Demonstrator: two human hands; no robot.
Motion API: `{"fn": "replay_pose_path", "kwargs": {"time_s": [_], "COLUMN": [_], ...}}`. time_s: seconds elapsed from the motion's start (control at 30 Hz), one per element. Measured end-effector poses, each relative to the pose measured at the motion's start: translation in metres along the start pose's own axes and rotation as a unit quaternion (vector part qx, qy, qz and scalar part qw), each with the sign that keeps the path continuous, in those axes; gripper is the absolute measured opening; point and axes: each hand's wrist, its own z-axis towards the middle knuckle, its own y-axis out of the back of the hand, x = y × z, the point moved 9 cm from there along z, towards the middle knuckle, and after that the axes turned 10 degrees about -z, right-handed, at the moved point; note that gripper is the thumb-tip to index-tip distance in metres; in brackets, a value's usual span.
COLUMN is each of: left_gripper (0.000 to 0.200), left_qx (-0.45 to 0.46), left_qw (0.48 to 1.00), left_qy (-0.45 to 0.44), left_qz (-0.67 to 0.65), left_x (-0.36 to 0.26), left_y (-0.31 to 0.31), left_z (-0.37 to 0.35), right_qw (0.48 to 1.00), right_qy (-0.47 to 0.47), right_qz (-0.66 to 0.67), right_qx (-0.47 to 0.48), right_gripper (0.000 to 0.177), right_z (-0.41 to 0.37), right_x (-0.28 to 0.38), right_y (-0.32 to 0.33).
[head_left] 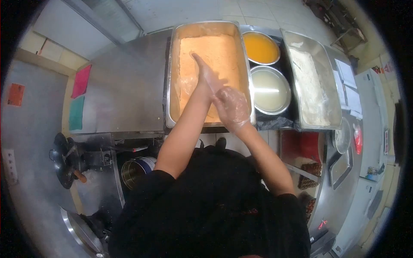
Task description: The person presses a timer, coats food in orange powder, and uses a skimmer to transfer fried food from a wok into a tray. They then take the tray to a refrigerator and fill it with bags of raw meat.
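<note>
A deep metal tray (172, 81) holds a wide layer of orange powder (215, 47), its surface uneven. Over the powder is my left hand (207, 76), seen edge-on with at least one finger stretched out and nothing visible in it. Clear, thin plastic covers my right hand (232, 107), which is over the tray's near part. The fingers of my right hand are bent together against my left hand near the wrist; what they pinch there, perhaps thin plastic, is too unclear to make out.
Right of the tray stand a bowl of orange liquid (260, 48) and a bowl of pale, cloudy liquid (271, 91). Farther right, another metal tray (335, 103) holds white flour (309, 81). A steel counter (124, 86) extends left. Below it is an open tin (132, 173).
</note>
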Motion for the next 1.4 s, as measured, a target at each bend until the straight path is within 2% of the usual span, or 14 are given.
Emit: {"fn": "replay_pose_path", "kwargs": {"time_s": [0.33,0.4,0.5,0.6,0.73,0.77,0.9,0.97,1.03,1.1,1.23,1.3,1.33,1.4], "left_gripper": [0.107,0.109,0.113,0.111,0.104,0.099,0.088,0.085,0.083,0.079,0.078,0.078,0.078,0.075], "left_qx": [0.139,-0.049,-0.114,-0.116,-0.074,-0.076,-0.162,-0.183,-0.204,-0.188,-0.173,-0.151,-0.153,-0.106], "left_qw": [0.987,0.991,0.972,0.969,0.945,0.909,0.761,0.725,0.686,0.544,0.607,0.450,0.451,0.357], "left_qy": [-0.069,-0.127,-0.157,-0.174,-0.226,-0.262,-0.271,-0.269,-0.266,-0.257,-0.213,-0.201,-0.202,-0.163], "left_qz": [0.048,0.009,0.133,0.135,0.225,0.314,0.566,0.607,0.645,0.777,0.746,0.857,0.856,0.914], "left_x": [-0.001,-0.016,-0.029,-0.030,-0.036,-0.040,-0.040,-0.038,-0.039,-0.033,-0.045,-0.040,-0.040,-0.028], "left_y": [0.006,0.001,-0.004,-0.023,-0.012,-0.006,-0.005,0.000,0.020,0.057,0.022,0.014,0.015,0.013], "left_z": [0.079,0.047,0.022,0.008,0.055,0.067,0.062,0.059,0.076,0.131,0.047,0.047,0.046,0.049], "right_qw": [0.998,0.997,0.968,0.979,0.949,0.913,0.909,0.927,0.924,0.921,0.921,0.915,0.921,0.926], "right_qy": [-0.063,-0.077,-0.229,-0.181,-0.241,-0.270,-0.334,-0.186,-0.185,-0.183,-0.179,-0.192,-0.190,-0.186], "right_qz": [-0.023,-0.020,-0.104,-0.048,0.184,0.278,0.184,-0.257,-0.271,-0.285,-0.304,-0.309,-0.311,-0.312], "right_qx": [-0.012,-0.014,0.010,-0.079,0.089,0.129,0.168,0.199,0.195,0.190,0.163,0.172,0.138,0.105], "right_gripper": [0.020,0.021,0.029,0.049,0.048,0.043,0.033,0.032,0.036,0.039,0.038,0.038,0.037,0.036], "right_z": [-0.012,-0.010,-0.007,0.005,0.007,0.003,0.000,0.026,0.030,0.028,0.018,0.014,0.014,0.017], "right_x": [-0.042,-0.043,-0.051,-0.044,-0.120,-0.136,-0.160,-0.125,-0.111,-0.100,-0.067,-0.063,-0.060,-0.064], "right_y": [-0.002,0.001,0.017,0.027,-0.043,-0.059,-0.064,-0.043,-0.038,-0.036,-0.031,-0.031,-0.027,-0.026]}}
